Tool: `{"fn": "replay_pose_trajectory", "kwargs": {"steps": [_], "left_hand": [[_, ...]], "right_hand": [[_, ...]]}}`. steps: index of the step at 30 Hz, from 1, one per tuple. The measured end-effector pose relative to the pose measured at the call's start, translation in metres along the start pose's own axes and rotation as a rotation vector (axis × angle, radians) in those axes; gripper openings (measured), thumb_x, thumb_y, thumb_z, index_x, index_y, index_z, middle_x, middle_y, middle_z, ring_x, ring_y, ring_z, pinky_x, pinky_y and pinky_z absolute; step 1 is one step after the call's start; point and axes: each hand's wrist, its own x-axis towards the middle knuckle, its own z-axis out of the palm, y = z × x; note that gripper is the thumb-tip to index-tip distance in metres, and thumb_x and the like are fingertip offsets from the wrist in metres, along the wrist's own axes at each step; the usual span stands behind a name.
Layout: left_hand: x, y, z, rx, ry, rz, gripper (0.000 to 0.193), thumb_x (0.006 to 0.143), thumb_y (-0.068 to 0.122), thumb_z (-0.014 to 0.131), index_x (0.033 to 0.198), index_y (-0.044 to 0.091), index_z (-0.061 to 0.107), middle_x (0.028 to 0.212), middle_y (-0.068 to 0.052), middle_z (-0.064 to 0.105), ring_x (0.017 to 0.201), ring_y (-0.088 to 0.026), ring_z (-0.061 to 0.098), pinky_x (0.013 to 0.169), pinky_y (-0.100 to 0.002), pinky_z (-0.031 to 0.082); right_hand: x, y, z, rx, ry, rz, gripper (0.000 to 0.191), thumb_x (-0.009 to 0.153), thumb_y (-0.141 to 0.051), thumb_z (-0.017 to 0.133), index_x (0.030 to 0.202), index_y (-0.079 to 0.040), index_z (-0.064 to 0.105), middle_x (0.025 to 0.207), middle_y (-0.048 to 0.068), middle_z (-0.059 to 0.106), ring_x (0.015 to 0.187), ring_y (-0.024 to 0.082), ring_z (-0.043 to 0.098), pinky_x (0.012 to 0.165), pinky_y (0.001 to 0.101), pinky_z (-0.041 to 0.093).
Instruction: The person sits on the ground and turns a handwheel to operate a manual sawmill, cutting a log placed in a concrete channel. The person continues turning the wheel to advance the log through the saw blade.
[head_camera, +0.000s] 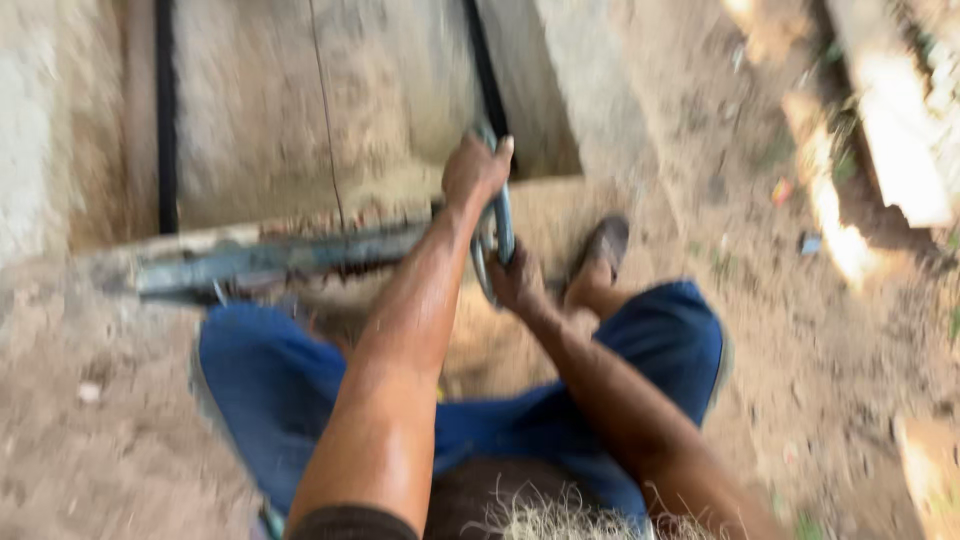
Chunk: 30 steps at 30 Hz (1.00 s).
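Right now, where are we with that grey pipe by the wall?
Done: a long grey pipe already lies along the wall base. In hand: both hands grip a curved grey pipe piece, left hand at its top, right hand lower down. Left: blur hides whether the two pieces are joined.

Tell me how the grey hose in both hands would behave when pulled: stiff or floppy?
The hose bends in a smooth loop between the left hand and right hand, so it is probably flexible yet springy, not limp. It looks smooth, so perhaps slippery. The picture is blurred.
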Motion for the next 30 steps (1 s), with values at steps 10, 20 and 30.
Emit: {"fn": "replay_pose_trajectory", "kwargs": {"steps": [10,20,30], "left_hand": [[-0.062,-0.007,0.011,0.092,0.011,0.131,0.054,0.101,0.043,0.053,0.119,-0.007,0.052,0.087,-0.027,0.073,0.075,-0.043,0.074,0.066,-0.054,0.060],[-0.119,-0.016,0.009,-0.019,-0.028,0.275,0.049,0.108,0.033,0.049,0.130,-0.010,0.042,0.084,-0.021,0.066,0.058,-0.034,0.070,0.045,-0.043,0.057],[-0.165,-0.059,0.030,-0.146,0.345,0.697,0.065,0.101,0.027,0.058,0.144,-0.015,0.033,0.106,-0.032,0.065,0.076,-0.045,0.068,0.056,-0.050,0.057]], "right_hand": [[0.037,0.030,-0.043,-0.555,-0.829,-0.036,0.044,0.081,-0.016,0.083,0.123,-0.012,0.071,0.111,0.015,0.073,0.099,0.026,0.068,0.088,0.0426,0.056],[0.109,-0.068,-0.080,0.035,-0.235,0.183,0.046,0.107,-0.037,0.052,0.139,-0.004,0.058,0.126,0.016,0.072,0.108,0.022,0.070,0.095,0.0406,0.058],[0.119,-0.064,-0.006,-0.124,-0.046,-0.032,0.044,0.081,-0.029,0.073,0.107,0.005,0.062,0.101,0.027,0.069,0.096,0.040,0.069,0.081,0.0508,0.054]]}}
